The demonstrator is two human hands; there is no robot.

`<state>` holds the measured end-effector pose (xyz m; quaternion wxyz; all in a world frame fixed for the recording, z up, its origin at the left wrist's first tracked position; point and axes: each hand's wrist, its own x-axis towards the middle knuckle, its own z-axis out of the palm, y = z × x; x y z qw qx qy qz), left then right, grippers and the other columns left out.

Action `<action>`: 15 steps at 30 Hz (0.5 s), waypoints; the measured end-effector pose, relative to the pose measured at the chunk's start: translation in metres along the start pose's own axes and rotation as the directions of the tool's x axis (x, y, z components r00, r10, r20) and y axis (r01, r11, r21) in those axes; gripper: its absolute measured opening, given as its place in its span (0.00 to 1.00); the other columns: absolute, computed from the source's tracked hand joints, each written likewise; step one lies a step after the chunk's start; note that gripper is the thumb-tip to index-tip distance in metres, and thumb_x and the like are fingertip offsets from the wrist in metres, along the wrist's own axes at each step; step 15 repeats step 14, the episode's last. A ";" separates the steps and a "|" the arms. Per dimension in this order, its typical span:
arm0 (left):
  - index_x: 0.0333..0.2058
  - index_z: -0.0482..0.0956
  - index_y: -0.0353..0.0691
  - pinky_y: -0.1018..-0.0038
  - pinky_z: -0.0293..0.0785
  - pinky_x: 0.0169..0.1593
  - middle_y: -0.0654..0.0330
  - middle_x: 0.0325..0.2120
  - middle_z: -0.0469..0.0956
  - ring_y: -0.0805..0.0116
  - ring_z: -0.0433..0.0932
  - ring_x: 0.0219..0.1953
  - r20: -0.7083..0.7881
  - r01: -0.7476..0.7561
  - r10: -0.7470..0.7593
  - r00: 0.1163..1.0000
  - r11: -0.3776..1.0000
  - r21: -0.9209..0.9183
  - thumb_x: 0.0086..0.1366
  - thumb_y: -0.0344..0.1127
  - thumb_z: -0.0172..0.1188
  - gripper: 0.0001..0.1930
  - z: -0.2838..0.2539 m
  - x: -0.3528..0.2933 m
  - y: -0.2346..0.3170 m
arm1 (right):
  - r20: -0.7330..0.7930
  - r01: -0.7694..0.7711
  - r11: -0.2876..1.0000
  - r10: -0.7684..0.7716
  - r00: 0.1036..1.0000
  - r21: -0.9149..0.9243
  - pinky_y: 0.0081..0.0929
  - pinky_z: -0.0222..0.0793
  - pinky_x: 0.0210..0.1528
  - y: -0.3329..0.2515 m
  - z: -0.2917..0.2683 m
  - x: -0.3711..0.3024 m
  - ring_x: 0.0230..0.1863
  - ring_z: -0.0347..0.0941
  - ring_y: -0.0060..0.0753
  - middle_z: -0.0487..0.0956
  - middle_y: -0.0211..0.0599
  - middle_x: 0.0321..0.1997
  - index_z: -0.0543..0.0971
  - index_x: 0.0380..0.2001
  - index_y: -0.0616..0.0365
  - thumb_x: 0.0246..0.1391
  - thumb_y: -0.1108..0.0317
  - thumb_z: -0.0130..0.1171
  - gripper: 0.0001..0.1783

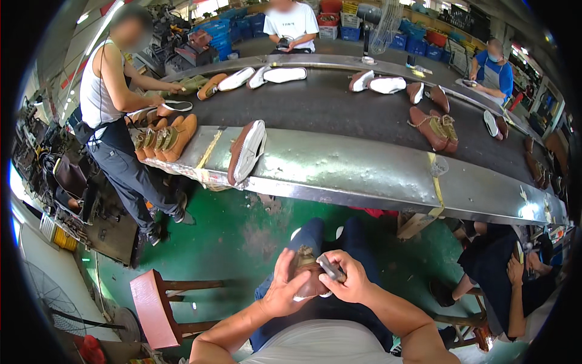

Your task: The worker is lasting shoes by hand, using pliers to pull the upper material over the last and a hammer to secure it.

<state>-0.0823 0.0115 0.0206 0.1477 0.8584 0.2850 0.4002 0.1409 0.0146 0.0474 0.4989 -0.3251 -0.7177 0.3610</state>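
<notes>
Over my lap is a brown shoe (pixel 311 284) with a greenish lace area and a white sole edge. My left hand (pixel 284 286) is closed around its left side, the thumb lying across the upper. In my right hand (pixel 350 280) is a dark grey block (pixel 332 269) with a pale end, gripped between thumb and fingers against the shoe's right side. What exactly this block is, I cannot make out. Part of the shoe is hidden behind my hands. On the metal ledge ahead, a brown shoe with a white sole (pixel 248 151) lies on its side.
A dark conveyor belt (pixel 315 109) carries several shoes beyond the metal ledge (pixel 339 161). Tan shoes (pixel 167 139) stand at its left, near a standing person (pixel 106 85). Others sit across the belt and at my right. A reddish wooden stool (pixel 154 309) stands at my left.
</notes>
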 end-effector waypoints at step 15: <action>0.72 0.48 0.38 0.61 0.62 0.67 0.46 0.65 0.64 0.46 0.67 0.65 0.168 0.561 -0.552 0.817 0.693 -0.452 0.53 0.39 0.77 0.55 0.053 0.003 -0.030 | -0.247 -0.413 0.854 0.494 0.834 0.316 0.27 0.71 0.45 0.080 -0.023 -0.030 0.40 0.74 0.25 0.79 0.34 0.38 0.74 0.51 0.57 0.62 0.48 0.59 0.25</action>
